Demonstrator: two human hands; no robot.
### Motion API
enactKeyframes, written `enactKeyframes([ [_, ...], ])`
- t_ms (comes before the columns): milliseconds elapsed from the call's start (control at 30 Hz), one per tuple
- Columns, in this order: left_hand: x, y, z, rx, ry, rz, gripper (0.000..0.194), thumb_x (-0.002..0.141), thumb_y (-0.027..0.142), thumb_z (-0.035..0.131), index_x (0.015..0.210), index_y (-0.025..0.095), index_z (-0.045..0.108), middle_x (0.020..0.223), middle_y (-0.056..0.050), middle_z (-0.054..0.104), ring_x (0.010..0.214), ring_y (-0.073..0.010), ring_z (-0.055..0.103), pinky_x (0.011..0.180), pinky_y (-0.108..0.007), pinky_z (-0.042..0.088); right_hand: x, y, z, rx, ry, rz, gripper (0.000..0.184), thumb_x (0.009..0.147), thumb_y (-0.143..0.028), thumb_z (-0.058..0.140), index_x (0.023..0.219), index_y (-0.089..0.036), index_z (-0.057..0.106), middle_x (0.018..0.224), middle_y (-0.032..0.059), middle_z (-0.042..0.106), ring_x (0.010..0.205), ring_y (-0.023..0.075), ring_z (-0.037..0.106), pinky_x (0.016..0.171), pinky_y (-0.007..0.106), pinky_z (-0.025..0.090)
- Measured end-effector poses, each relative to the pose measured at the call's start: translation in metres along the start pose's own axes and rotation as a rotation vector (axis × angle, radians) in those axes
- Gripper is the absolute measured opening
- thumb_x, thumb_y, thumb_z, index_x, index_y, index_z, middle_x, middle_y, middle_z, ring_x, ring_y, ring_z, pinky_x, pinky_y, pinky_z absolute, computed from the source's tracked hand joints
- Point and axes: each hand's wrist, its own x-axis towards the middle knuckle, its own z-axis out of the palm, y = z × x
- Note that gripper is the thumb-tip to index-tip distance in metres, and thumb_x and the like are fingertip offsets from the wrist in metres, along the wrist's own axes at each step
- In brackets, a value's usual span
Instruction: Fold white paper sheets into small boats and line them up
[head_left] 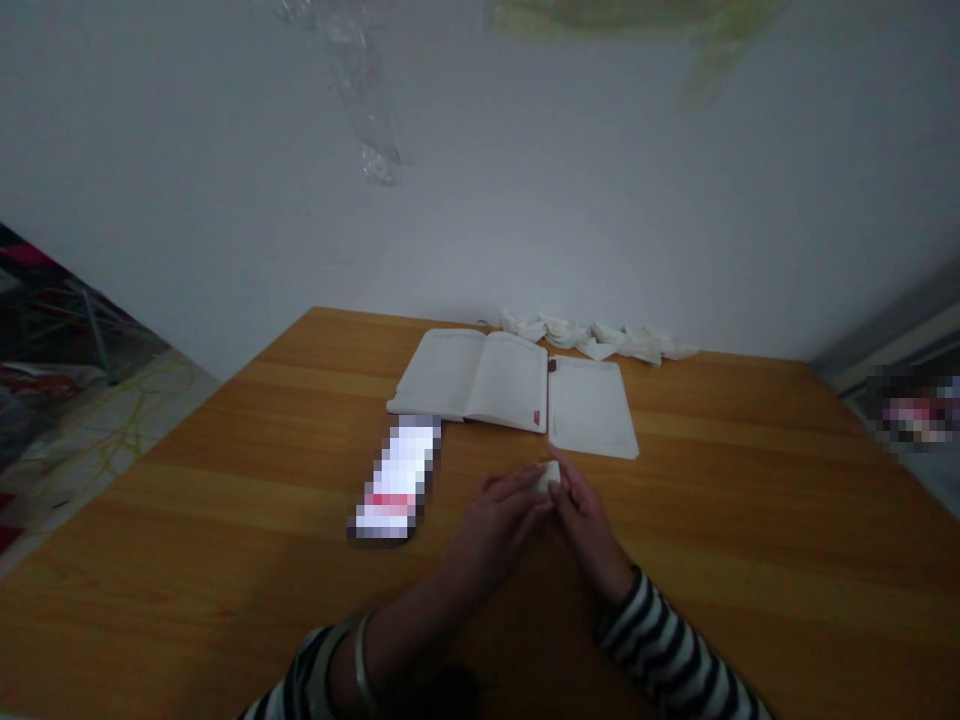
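Close together over the middle of the table, my left hand (499, 520) and my right hand (589, 525) both have their fingers closed on a small white piece (550, 478). It looks like folded paper, but its kind is hard to make out, since fingers cover most of it. Just beyond my fingertips lies a loose white sheet (592, 405) with a small dark red mark at its upper left corner. An open notebook (439, 370) with blank pages sits to the left of that sheet. A phone (394, 480) with a lit, blurred screen rests left of my left hand.
Crumpled white tissue-like strips (592, 335) lie along the table's back edge against the wall (480, 220). The wooden table (712, 520) extends to both sides. Clear plastic (367, 110) hangs on the wall. At the far left, a cluttered floor area (112, 400) shows beyond the table.
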Motion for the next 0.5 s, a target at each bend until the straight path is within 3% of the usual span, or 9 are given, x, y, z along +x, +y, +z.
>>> enactKeyframes([
  [100, 0.002, -0.007, -0.004, -0.056, 0.14, -0.174, 0.011, 0.089, 0.025, 0.061, 0.093, 0.019, 0.069, 0.101, -0.008, 0.073, 0.09, -0.0209, 0.068, 0.081, -0.034, 0.053, 0.0, -0.006, 0.0, 0.057, -0.2, 0.107, 0.031, 0.092, -0.041, 0.058, 0.117, -0.024, 0.064, 0.105, 0.006, 0.073, 0.094, 0.0208, 0.07, 0.078, 0.032, 0.057],
  [200, 0.004, -0.015, -0.007, -0.148, 0.084, -0.287, 0.015, 0.087, 0.029, 0.063, 0.092, 0.017, 0.069, 0.081, -0.004, 0.071, 0.07, -0.0175, 0.063, 0.065, -0.028, 0.05, -0.002, -0.009, -0.002, -0.052, -0.187, 0.08, 0.019, 0.093, -0.038, 0.057, 0.1, -0.023, 0.066, 0.09, 0.0035, 0.072, 0.08, 0.0185, 0.068, 0.068, 0.027, 0.054],
  [400, 0.007, -0.017, 0.001, -0.425, -0.009, -0.371, 0.023, 0.089, 0.033, 0.06, 0.087, 0.014, 0.071, 0.082, -0.006, 0.071, 0.076, -0.0182, 0.064, 0.07, -0.028, 0.049, -0.006, -0.011, -0.005, -0.299, -0.136, -0.023, 0.015, 0.094, -0.035, 0.056, 0.103, -0.024, 0.06, 0.094, 0.0035, 0.072, 0.083, 0.0191, 0.069, 0.073, 0.029, 0.052],
  [500, 0.004, -0.014, 0.009, -0.513, -0.027, -0.365, 0.032, 0.092, 0.04, 0.054, 0.093, 0.013, 0.072, 0.086, -0.007, 0.072, 0.076, -0.0187, 0.064, 0.069, -0.028, 0.05, -0.008, -0.011, -0.002, -0.351, -0.016, -0.032, 0.017, 0.094, -0.038, 0.054, 0.102, -0.023, 0.06, 0.089, 0.0036, 0.073, 0.077, 0.0193, 0.07, 0.068, 0.029, 0.052],
])
